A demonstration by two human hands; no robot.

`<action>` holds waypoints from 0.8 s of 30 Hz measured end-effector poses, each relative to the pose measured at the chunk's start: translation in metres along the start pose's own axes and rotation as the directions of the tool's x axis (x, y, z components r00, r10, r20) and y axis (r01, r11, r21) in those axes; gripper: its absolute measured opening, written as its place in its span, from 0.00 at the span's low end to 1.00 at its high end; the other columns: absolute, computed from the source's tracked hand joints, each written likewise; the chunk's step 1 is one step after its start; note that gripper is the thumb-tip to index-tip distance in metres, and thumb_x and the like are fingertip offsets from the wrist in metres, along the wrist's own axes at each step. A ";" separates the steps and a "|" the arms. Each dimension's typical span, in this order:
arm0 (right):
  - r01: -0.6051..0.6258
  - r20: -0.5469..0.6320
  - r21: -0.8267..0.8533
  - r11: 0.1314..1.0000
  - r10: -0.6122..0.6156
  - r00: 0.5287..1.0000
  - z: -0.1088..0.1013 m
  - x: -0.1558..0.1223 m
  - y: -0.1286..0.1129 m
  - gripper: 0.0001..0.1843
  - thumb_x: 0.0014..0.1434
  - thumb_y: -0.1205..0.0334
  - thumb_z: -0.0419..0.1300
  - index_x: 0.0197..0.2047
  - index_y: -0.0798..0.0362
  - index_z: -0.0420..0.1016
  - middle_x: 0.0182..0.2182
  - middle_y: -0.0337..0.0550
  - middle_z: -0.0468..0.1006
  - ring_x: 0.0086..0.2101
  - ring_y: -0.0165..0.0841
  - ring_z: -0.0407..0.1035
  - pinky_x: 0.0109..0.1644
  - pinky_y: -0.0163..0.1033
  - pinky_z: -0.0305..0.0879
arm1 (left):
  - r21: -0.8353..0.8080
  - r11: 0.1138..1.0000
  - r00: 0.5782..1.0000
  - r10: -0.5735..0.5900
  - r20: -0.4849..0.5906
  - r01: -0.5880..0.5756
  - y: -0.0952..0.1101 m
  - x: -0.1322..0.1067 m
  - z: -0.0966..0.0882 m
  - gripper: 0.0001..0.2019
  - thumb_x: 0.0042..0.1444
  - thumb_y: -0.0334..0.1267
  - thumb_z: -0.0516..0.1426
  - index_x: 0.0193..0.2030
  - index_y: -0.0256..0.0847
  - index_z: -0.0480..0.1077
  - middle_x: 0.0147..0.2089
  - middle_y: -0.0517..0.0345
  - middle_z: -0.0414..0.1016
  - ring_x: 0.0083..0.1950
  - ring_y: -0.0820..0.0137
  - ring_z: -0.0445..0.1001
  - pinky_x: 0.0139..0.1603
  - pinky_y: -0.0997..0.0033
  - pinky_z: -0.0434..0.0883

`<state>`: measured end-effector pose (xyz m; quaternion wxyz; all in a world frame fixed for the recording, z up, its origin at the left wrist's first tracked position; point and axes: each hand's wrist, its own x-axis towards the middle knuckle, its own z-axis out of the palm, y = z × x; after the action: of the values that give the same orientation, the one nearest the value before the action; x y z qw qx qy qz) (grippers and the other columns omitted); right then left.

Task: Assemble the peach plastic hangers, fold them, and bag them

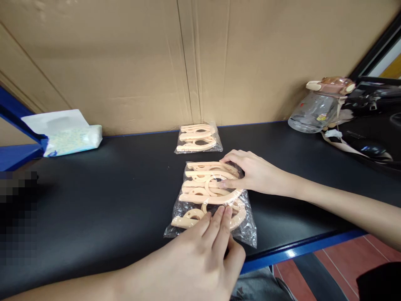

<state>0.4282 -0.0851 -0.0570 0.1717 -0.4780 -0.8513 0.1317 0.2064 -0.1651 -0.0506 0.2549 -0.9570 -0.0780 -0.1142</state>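
Observation:
A clear plastic bag of beige folding hangers [194, 197] lies flat on the black table in front of me. The hangers are stacked side by side, with their round middles showing through the film. My left hand [208, 246] rests on the bag's near part, fingers stretched out and pressing on the film. My right hand [250, 171] holds the bag's far right part, thumb on top of the hangers and fingers curled at the far corner. Farther back, untouched, lies a smaller-looking second bag of beige hangers [197, 137].
A tissue pack [73, 140] lies at the back left by a blue frame [21, 154]. At the back right, a clear bottle with a brown lid [316, 110] stands near a black bag [376, 125]. Cardboard [131, 62] backs the black table [94, 200]; its blue front edge [300, 246] is close.

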 end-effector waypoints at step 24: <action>0.091 -0.080 -0.124 0.988 -0.101 0.992 -0.029 -0.012 0.003 0.37 0.65 0.39 0.45 0.68 0.53 0.56 0.64 0.50 0.61 0.62 0.44 0.55 0.64 0.52 0.53 | -0.626 0.342 0.616 -0.734 0.288 0.701 -0.043 -0.010 0.000 0.07 0.64 0.44 0.51 0.44 0.51 0.69 0.44 0.63 0.73 0.46 0.67 0.71 0.46 0.66 0.70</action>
<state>0.4484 -0.0921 -0.0344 0.1852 -0.4510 -0.8716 0.0514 0.1879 -0.1290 -0.0328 -0.1940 -0.8415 -0.4349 -0.2553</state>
